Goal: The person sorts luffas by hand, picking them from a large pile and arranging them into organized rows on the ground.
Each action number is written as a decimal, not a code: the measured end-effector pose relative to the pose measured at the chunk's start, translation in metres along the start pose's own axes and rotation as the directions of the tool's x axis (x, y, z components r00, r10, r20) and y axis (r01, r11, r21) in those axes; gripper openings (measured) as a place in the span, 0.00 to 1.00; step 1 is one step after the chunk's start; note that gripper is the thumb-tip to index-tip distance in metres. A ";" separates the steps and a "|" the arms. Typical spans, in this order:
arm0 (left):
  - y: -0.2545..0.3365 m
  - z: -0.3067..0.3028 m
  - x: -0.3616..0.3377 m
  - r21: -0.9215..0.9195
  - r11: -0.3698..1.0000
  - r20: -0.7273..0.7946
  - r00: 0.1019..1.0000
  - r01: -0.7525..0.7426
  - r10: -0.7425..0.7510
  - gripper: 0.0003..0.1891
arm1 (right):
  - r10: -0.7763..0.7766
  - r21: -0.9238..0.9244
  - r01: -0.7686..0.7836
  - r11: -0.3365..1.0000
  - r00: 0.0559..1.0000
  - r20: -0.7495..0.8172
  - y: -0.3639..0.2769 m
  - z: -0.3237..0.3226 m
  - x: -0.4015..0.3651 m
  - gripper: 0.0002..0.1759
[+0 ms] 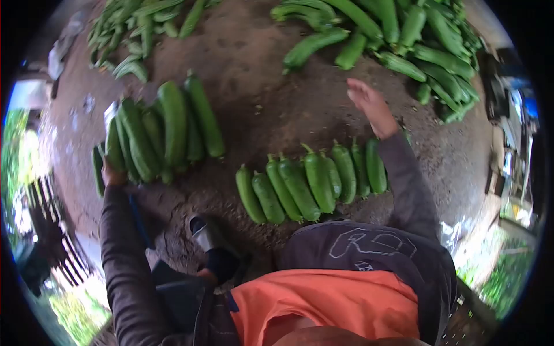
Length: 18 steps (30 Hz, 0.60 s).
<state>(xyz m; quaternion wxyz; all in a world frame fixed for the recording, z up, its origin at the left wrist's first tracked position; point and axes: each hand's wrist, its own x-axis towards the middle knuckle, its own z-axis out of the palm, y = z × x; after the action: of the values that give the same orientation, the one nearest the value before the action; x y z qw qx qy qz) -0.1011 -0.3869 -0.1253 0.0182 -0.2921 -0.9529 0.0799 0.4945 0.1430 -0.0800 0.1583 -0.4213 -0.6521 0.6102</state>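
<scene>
Sorting, seemingly: left grip, closure unclear, touches gourds left of the row; open, empty right grip beyond would need one.

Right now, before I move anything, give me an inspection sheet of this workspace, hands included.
Surface: brown dirt ground, with small bits scattered on it.
Job's things: long green vegetables in a left bunch, a near row laid side by side, and a far right heap.
Clutter: a far left pile of slimmer green vegetables; a shoe near the left bunch.
Left hand: against the left bunch, fingers partly hidden.
Right hand: open, holding nothing.
Cables: nothing seen.
Surroundings: blurred greenery at right.
</scene>
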 end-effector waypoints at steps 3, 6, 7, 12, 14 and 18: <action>0.040 -0.033 0.004 0.072 0.976 0.220 0.951 0.204 -0.215 0.52 | -0.375 -0.624 0.162 0.765 0.899 -0.225 0.031 -0.047 0.080 0.30; 0.064 -0.055 0.009 0.053 0.987 0.035 0.988 0.149 -0.151 0.48 | 0.023 -0.492 -0.178 0.852 0.952 -0.305 0.019 -0.058 0.129 0.33; 0.079 -0.062 0.014 -0.009 0.999 -0.048 0.998 0.045 -0.046 0.45 | 0.271 -0.352 -0.361 0.863 0.921 -0.280 0.012 -0.053 0.136 0.33; 0.234 -0.137 0.008 -0.223 0.896 -0.280 0.905 -0.384 0.319 0.34 | 0.288 -0.265 -0.380 0.886 0.900 -0.327 0.034 -0.032 0.152 0.32; 0.298 -0.160 -0.008 -0.189 0.853 -0.379 0.838 -0.486 0.393 0.33 | 0.323 0.016 -0.331 0.944 0.907 -0.270 0.052 -0.037 0.156 0.28; 0.388 -0.158 -0.030 -0.699 0.541 -0.177 0.846 -0.468 0.502 0.32 | 0.373 0.259 -0.358 0.897 0.928 -0.009 -0.003 -0.028 0.069 0.25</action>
<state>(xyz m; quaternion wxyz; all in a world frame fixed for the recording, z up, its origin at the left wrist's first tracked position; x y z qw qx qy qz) 0.1516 -0.0652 -0.0327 -0.1416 -0.5250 -0.7871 -0.2912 0.4727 0.2128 -0.0931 0.1123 -0.5302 -0.4733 0.6944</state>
